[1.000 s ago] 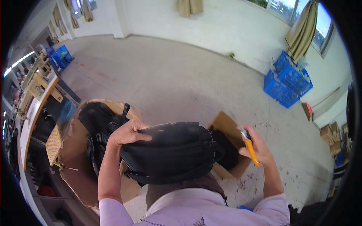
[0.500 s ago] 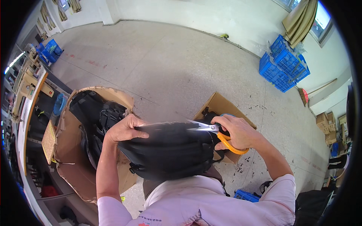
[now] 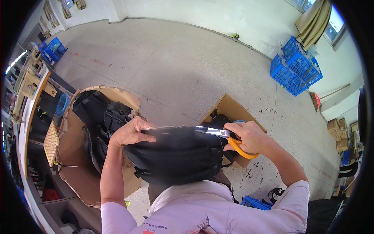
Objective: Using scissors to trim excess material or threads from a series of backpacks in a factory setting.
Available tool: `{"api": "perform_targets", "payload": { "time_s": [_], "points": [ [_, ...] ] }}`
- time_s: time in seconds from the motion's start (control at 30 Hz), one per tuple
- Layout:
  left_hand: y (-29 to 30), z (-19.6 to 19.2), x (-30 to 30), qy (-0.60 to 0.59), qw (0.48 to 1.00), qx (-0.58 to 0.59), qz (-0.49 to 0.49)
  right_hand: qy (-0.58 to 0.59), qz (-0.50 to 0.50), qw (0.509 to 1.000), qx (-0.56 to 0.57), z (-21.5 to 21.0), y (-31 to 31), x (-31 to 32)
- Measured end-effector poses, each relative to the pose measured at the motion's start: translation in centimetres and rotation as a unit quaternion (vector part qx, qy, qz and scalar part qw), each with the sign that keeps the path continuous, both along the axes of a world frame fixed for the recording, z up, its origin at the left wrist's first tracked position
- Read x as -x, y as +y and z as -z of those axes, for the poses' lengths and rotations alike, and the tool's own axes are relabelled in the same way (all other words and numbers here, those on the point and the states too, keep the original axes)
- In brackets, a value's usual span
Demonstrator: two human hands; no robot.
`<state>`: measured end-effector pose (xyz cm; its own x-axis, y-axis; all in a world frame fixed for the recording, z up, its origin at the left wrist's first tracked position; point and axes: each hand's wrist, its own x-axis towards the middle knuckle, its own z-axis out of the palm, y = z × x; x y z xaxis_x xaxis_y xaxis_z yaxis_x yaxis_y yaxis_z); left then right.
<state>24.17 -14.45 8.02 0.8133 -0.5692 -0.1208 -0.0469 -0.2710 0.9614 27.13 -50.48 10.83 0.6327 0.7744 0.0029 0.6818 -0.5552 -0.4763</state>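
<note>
A black fabric bag (image 3: 177, 160) lies across my lap, its upper edge pulled out straight with a pale strip along it. My left hand (image 3: 134, 132) pinches the left end of that edge between thumb and fingers. In my right hand (image 3: 251, 136) is a pair of scissors (image 3: 218, 132) with orange handles, the fingers wrapped through the loops. The metal blades point left along the right end of the bag's edge and look nearly closed. Whether fabric lies between them I cannot tell.
A large cardboard box (image 3: 72, 156) with more black bags (image 3: 95, 113) stands at my left. Another carton (image 3: 230, 106) with black items sits ahead right, dark scraps on the floor nearby. Blue crates (image 3: 290, 74) are stacked by the far wall. Sewing machines (image 3: 33, 84) line the left.
The scissor blades have come closer together. My right hand and the scissors have shifted slightly to the right, while my left hand keeps its hold on the bag's edge.
</note>
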Motion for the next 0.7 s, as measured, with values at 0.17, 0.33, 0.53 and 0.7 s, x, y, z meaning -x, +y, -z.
{"api": "perform_targets", "payload": {
  "time_s": [0.17,0.33,0.53,0.7],
  "points": [
    [-0.3,-0.3,0.0,0.014,1.0,-0.004,0.007,-0.105,-0.014,0.994,-0.02,-0.9,1.5,0.0],
    [0.1,0.4,0.2,0.034,0.999,-0.001,-0.012,-0.021,-0.022,0.999,0.014,-0.3,0.9,-0.3],
    [-0.5,0.4,0.0,0.027,0.999,0.022,-0.009,-0.048,-0.028,0.998,-0.006,0.4,-0.1,-0.2],
    [-0.5,0.7,0.0,0.039,0.999,0.016,0.002,-0.063,-0.031,0.997,0.019,-1.2,1.3,-0.4]
  ]
}}
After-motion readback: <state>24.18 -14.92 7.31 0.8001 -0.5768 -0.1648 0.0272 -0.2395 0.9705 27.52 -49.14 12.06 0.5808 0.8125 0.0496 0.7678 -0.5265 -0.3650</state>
